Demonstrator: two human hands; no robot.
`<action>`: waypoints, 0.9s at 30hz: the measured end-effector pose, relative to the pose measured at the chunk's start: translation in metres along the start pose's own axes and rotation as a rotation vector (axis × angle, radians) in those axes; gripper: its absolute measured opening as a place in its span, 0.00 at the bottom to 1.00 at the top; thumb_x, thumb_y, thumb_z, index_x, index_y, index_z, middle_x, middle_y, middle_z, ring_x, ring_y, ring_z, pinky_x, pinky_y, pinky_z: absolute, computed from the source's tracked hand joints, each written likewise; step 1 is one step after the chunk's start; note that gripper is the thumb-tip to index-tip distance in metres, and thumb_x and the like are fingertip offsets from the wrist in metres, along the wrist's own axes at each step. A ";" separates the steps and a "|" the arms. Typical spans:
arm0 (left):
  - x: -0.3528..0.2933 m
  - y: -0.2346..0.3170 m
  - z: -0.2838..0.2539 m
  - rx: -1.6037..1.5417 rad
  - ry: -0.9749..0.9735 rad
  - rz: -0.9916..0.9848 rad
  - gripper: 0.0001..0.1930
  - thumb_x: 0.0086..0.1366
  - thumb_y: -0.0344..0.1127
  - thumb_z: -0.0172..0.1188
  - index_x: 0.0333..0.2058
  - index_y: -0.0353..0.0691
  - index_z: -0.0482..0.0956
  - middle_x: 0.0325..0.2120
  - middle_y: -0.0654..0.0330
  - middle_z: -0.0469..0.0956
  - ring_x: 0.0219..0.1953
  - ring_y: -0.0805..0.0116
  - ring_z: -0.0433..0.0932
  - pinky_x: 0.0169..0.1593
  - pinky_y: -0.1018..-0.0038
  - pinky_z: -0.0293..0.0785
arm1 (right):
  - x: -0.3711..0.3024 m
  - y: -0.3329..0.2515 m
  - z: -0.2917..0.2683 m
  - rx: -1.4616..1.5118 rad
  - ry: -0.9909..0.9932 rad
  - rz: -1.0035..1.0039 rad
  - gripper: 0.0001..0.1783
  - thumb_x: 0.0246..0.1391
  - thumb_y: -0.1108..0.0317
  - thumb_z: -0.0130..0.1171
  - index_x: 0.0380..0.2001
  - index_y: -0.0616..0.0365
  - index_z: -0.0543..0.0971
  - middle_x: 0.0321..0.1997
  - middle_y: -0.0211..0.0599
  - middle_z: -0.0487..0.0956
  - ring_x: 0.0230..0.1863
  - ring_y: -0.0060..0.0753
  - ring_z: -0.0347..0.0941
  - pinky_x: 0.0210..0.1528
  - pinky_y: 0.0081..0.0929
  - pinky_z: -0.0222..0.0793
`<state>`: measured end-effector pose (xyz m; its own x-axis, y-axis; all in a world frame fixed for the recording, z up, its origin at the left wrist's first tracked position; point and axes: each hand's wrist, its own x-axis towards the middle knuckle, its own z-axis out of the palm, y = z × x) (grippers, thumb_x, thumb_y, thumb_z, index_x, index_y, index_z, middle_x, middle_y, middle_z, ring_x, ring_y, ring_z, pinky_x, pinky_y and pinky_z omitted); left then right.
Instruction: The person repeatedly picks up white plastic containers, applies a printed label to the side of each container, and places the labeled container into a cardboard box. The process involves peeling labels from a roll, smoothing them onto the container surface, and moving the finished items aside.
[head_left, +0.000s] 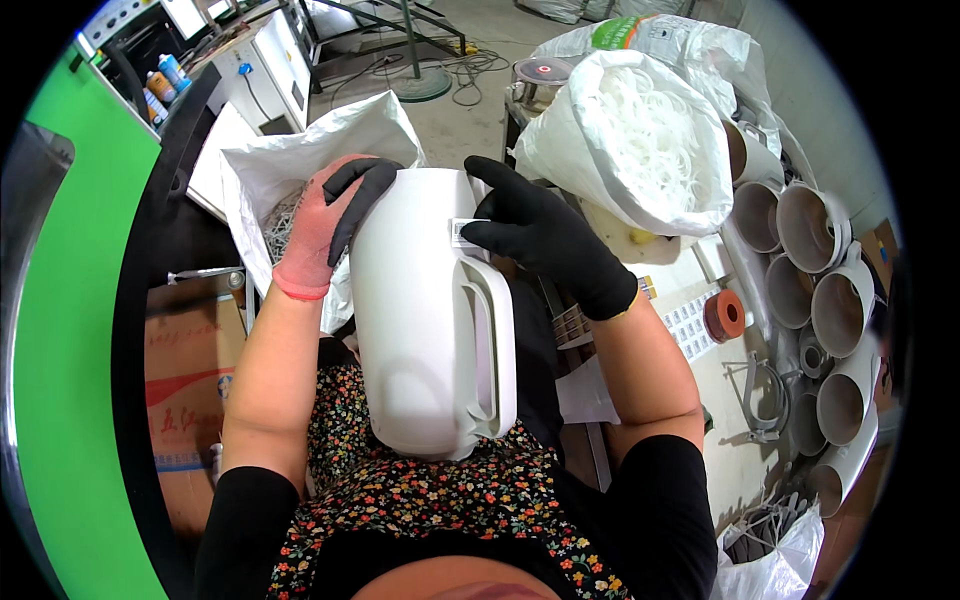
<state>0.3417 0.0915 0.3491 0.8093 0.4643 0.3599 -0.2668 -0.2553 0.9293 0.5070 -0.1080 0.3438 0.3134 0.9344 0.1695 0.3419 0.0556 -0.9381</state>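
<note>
A white plastic jug (408,310) with a long side handle (489,350) lies tilted across my lap, its handle toward the right. My left hand (335,215), in a pink and black glove, is wrapped over the jug's far left edge. Against the jug, just above the handle, is a small white printed label (461,233). My right hand (550,235), in a black glove, has its thumb on that label, with the index finger stretched toward the jug's far end. Whether the label is fully stuck down cannot be seen.
At right, several grey-white jug bodies (812,230) are stacked beside a table with a sheet of labels (688,325), a red-brown tape roll (725,315) and a metal frame (765,400). Ahead stand a sack of clear plastic rings (650,140) and another white sack (370,130). A cardboard box (185,390) is at left.
</note>
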 end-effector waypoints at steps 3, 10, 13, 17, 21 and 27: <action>-0.010 -0.001 -0.010 0.020 0.034 0.012 0.10 0.65 0.30 0.52 0.40 0.31 0.78 0.35 0.62 0.79 0.37 0.77 0.75 0.43 0.81 0.71 | 0.005 -0.006 0.013 -0.101 0.024 0.137 0.40 0.48 0.56 0.68 0.61 0.61 0.64 0.33 0.38 0.78 0.32 0.23 0.73 0.36 0.25 0.70; 0.004 -0.062 -0.092 0.795 0.053 0.318 0.16 0.63 0.31 0.55 0.48 0.30 0.73 0.41 0.46 0.78 0.41 0.58 0.78 0.45 0.71 0.75 | -0.024 0.078 0.027 0.368 0.219 0.021 0.34 0.55 0.59 0.62 0.60 0.64 0.65 0.52 0.42 0.75 0.53 0.29 0.70 0.56 0.24 0.66; -0.027 -0.083 -0.076 0.389 -0.088 -0.140 0.24 0.62 0.34 0.59 0.55 0.34 0.68 0.47 0.48 0.76 0.47 0.60 0.76 0.50 0.68 0.73 | -0.035 0.093 0.054 1.202 0.199 0.099 0.25 0.62 0.63 0.54 0.60 0.59 0.67 0.54 0.39 0.74 0.53 0.28 0.70 0.56 0.28 0.68; -0.015 -0.046 -0.027 -0.065 -0.118 -0.362 0.25 0.70 0.36 0.48 0.64 0.39 0.59 0.58 0.53 0.66 0.58 0.68 0.66 0.61 0.73 0.62 | -0.051 0.091 0.074 0.648 0.201 0.035 0.24 0.65 0.58 0.48 0.59 0.59 0.67 0.54 0.39 0.74 0.52 0.26 0.71 0.53 0.27 0.70; 0.009 -0.028 -0.016 -0.058 -0.147 -0.154 0.20 0.70 0.34 0.45 0.59 0.37 0.67 0.55 0.54 0.70 0.56 0.62 0.69 0.60 0.73 0.61 | -0.062 0.078 0.088 0.513 0.083 0.282 0.25 0.65 0.55 0.47 0.60 0.58 0.69 0.55 0.38 0.75 0.52 0.27 0.71 0.55 0.26 0.67; 0.004 -0.069 -0.036 0.716 -0.289 0.239 0.16 0.66 0.25 0.45 0.52 0.33 0.72 0.47 0.50 0.73 0.50 0.58 0.72 0.57 0.72 0.66 | -0.113 0.210 -0.042 -0.176 0.767 0.240 0.22 0.53 0.58 0.59 0.46 0.63 0.77 0.41 0.51 0.80 0.44 0.44 0.76 0.48 0.36 0.70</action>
<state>0.3450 0.1413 0.2895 0.9021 0.1154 0.4158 -0.1295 -0.8467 0.5161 0.5808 -0.2163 0.1401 0.8923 0.4098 0.1892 0.3023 -0.2312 -0.9248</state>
